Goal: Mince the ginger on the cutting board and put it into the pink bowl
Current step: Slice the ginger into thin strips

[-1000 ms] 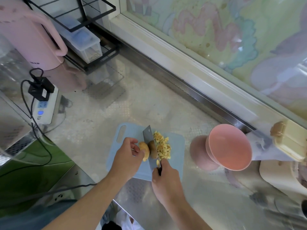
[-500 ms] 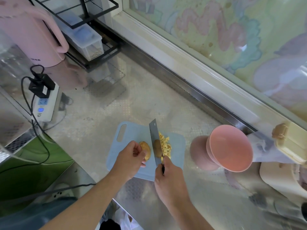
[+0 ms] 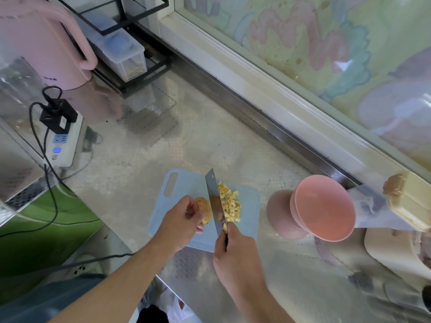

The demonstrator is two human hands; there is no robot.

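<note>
Left hand (image 3: 179,220) pinching ginger (image 3: 205,212); right hand (image 3: 235,255) gripping knife (image 3: 215,203)

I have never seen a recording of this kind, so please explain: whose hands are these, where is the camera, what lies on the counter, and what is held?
No machine is here. A person works with two bare hands, and one wide-angle camera worn on the head looks forward and down, so the arms enter from the bottom edge.

On the pale counter lies a light blue cutting board. The left hand holds an uncut piece of ginger on the board. The right hand grips the handle of a cleaver, whose blade stands beside that piece. On the other side of the blade lies a heap of chopped ginger.

To the right of the board stands the pink bowl, with no ginger in it yet. Farther back on the left are a pink kettle and a white power strip.
</note>
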